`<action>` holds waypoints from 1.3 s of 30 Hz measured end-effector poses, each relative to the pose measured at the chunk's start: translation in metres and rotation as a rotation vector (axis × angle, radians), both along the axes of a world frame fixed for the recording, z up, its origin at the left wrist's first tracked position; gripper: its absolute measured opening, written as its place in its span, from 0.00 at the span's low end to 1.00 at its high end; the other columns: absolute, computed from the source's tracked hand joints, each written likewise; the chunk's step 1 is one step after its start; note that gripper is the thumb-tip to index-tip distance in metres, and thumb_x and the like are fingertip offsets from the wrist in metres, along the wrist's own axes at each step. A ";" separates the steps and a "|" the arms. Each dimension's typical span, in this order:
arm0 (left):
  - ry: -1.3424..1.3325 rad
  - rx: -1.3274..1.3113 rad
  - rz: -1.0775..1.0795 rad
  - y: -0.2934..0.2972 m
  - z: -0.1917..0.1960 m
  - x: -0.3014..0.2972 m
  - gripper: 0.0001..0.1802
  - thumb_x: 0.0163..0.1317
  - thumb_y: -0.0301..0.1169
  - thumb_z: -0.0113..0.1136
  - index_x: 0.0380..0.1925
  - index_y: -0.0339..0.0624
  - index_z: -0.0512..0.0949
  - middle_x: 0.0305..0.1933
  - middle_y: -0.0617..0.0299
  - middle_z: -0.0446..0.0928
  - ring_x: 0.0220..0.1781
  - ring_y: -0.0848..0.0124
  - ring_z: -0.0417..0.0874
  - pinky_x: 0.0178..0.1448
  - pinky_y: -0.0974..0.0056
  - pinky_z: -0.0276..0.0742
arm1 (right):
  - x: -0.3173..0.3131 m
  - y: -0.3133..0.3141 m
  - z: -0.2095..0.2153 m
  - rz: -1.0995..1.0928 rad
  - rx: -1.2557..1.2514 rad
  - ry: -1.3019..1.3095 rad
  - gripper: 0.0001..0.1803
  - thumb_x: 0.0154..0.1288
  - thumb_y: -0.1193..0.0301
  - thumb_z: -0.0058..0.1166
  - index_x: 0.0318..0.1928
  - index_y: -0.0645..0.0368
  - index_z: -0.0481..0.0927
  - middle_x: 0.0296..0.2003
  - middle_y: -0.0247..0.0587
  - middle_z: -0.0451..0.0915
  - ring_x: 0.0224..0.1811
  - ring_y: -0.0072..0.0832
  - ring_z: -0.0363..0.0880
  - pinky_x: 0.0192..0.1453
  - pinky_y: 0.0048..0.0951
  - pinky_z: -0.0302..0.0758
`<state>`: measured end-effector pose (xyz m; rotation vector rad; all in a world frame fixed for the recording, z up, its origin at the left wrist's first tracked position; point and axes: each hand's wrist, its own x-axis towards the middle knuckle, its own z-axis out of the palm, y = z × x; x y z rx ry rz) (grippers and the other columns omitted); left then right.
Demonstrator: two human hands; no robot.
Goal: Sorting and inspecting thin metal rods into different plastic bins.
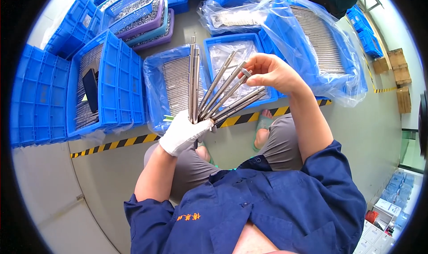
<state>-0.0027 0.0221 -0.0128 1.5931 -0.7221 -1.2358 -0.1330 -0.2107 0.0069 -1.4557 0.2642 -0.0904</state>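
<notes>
In a white glove, my left hand (185,131) grips a fanned bundle of slim metal rods (218,85) near their lower ends. Their upper ends spread apart, some pointing straight ahead and others slanting right. My bare right hand (273,73) is closed at the top of the slanting rods, thumb and fingers pinching a small metal piece (245,72) at a rod's end. Beyond the bundle lies a blue crate (151,75) lined with clear plastic, holding rows of similar rods. Beside it is another blue crate (258,42) with plastic wrap and some rods inside.
Stacked blue crates (127,75) stand at left, a dark phone (90,90) lying on rods in one. Baskets (151,31) of small metal parts sit behind. A plastic-covered crate (352,71) of rods is at right. Striped floor tape (120,143) runs before the crates.
</notes>
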 end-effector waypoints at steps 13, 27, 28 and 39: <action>-0.070 0.010 -0.070 -0.001 -0.001 0.000 0.12 0.48 0.34 0.56 0.28 0.36 0.77 0.23 0.61 0.77 0.26 0.75 0.75 0.33 0.70 0.71 | 0.002 -0.002 0.011 -0.029 0.065 -0.185 0.17 0.48 0.77 0.59 0.42 0.60 0.75 0.35 0.37 0.78 0.38 0.21 0.76 0.46 0.22 0.72; -0.235 0.098 -0.133 -0.003 -0.006 0.000 0.11 0.47 0.34 0.57 0.26 0.38 0.77 0.22 0.60 0.77 0.26 0.72 0.77 0.34 0.69 0.71 | -0.004 -0.018 0.010 -0.167 -0.033 -0.096 0.16 0.49 0.75 0.59 0.41 0.62 0.74 0.33 0.40 0.78 0.37 0.22 0.76 0.44 0.22 0.72; -0.244 0.117 -0.149 -0.003 -0.003 -0.002 0.11 0.47 0.34 0.57 0.27 0.38 0.77 0.22 0.60 0.77 0.26 0.72 0.77 0.34 0.68 0.71 | 0.001 -0.014 0.007 -0.163 -0.014 -0.041 0.16 0.49 0.73 0.59 0.41 0.62 0.74 0.32 0.39 0.78 0.37 0.22 0.76 0.44 0.21 0.72; -0.366 0.099 -0.181 -0.004 0.000 -0.007 0.12 0.49 0.36 0.57 0.28 0.38 0.76 0.23 0.58 0.77 0.27 0.68 0.78 0.34 0.66 0.72 | 0.002 -0.009 0.006 -0.051 -0.076 0.012 0.16 0.48 0.77 0.58 0.41 0.60 0.75 0.35 0.39 0.78 0.38 0.21 0.75 0.44 0.22 0.72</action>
